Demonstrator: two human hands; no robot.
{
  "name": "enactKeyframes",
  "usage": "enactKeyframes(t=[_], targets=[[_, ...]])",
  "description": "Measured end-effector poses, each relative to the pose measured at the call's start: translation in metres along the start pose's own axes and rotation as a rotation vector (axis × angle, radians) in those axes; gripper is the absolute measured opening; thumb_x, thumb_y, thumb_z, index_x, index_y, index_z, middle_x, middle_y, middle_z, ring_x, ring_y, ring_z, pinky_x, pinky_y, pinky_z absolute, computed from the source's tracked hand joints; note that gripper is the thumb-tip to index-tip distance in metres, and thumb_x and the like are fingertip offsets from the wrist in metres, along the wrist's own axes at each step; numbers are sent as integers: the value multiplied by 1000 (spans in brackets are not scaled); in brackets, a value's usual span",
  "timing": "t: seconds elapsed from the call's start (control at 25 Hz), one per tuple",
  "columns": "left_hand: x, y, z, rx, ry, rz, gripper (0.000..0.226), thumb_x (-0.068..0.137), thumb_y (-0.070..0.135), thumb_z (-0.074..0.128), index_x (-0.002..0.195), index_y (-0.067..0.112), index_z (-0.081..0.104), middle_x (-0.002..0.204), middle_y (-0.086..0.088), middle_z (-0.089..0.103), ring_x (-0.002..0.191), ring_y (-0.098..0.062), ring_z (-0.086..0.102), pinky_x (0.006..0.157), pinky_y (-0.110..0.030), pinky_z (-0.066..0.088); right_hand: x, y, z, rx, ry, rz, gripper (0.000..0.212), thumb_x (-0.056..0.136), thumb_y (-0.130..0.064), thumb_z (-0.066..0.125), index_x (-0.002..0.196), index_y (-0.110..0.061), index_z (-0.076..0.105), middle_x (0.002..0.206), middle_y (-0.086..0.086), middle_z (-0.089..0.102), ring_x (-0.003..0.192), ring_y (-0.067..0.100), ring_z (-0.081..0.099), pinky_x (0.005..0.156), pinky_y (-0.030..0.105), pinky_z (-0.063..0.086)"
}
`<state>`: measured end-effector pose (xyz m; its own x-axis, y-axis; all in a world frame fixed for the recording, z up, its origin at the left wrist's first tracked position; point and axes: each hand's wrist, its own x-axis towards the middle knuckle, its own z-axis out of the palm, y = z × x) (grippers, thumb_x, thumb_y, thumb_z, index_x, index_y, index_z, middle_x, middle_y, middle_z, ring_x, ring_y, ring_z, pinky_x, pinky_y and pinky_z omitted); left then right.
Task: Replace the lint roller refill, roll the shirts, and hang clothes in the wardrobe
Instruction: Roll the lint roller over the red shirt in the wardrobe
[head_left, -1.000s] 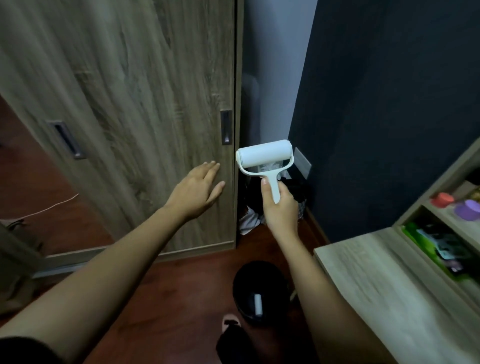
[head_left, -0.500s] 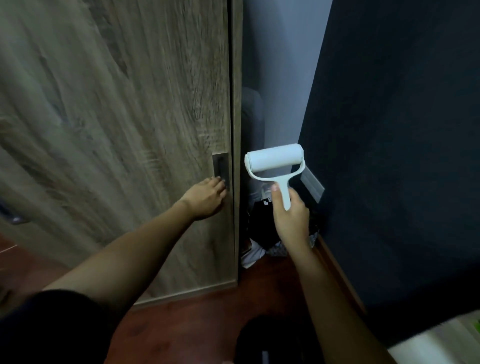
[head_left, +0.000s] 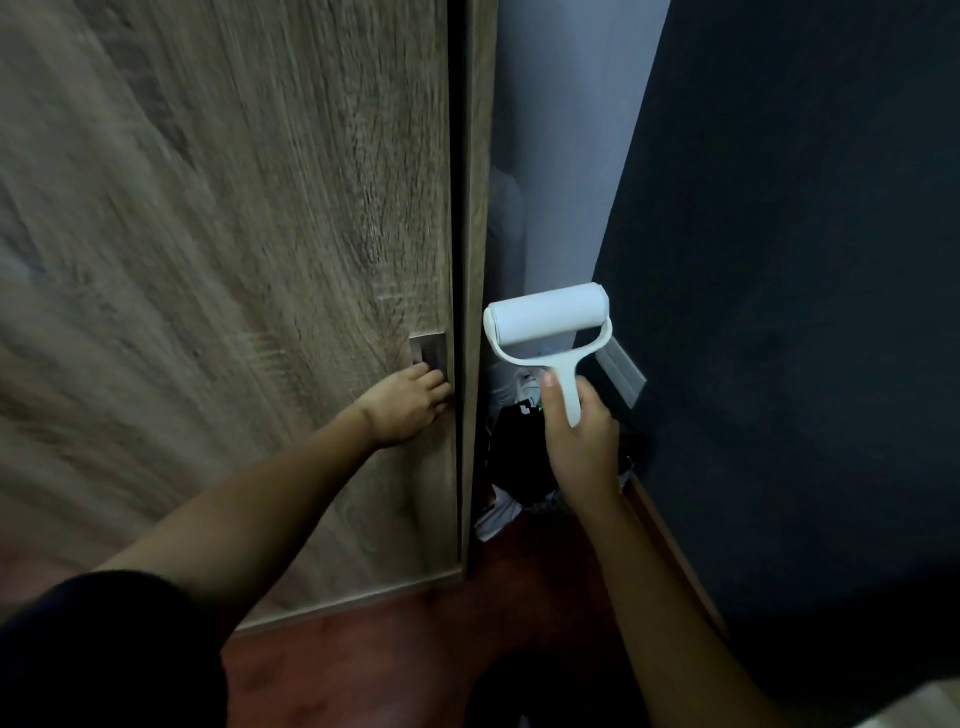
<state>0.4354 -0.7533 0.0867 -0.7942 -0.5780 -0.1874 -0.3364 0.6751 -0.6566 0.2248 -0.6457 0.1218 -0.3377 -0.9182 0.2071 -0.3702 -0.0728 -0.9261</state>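
Across the left half of the frame stands the wardrobe door (head_left: 234, 260), a wood-grain sliding panel, blurred in this view. Low on its right edge sits a recessed pull (head_left: 428, 351). The left hand (head_left: 408, 408) reaches to it with the fingertips tucked into the recess. The blur makes it hard to be sure, but they look hooked on the pull rather than laid flat.

Right of centre, the right hand (head_left: 579, 441) is wrapped round the stem of the lint roller (head_left: 550, 327). It holds the roller upright in the air, white roll on top, in front of the narrow gap between the wardrobe's side panel (head_left: 475, 260) and the dark wall (head_left: 805, 312). Low in that gap, behind the roller, lies a heap of dark and white clothes (head_left: 511, 452) on the reddish floor (head_left: 389, 649).

The roll looks clean and full, so I judge the refill step done and the step in hand to be opening the wardrobe. The door appears shut or nearly so against the side panel. The next move calls for a sideways pull toward the left of the frame, along the track, with the fingers hooked firmly enough not to slip from the shallow recess. Since the roller occupies the right hand, it will likely need setting down before any hanger is handled.
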Motion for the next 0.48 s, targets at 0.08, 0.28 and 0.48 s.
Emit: enactKeyframes(t=[0.08,0.28,0.48], targets=[[-11,1,3,-2,1,-7,13,76,29,66,71,18,73,80,2,67,69,-18,57,67,-29,45,-3,-7,6,7,-6,-26,30,91,-42,51,78,-16,59,60,-7,55,57,2,51,53,14,38],[-59,-5,19,-6,-53,-67,15,76,26,62,69,19,73,80,2,67,69,-18,57,66,-29,44,-21,-34,35,29,-6,-103,27,91,-36,53,75,-14,58,59,-6,54,58,-6,52,51,8,37],[-131,-17,40,-13,-136,-137,10,72,28,70,73,19,74,82,1,68,73,-19,59,67,-29,48,-42,-57,77,54,-78,-124,31,91,-41,51,68,-20,53,54,-6,48,54,1,49,52,15,37]])
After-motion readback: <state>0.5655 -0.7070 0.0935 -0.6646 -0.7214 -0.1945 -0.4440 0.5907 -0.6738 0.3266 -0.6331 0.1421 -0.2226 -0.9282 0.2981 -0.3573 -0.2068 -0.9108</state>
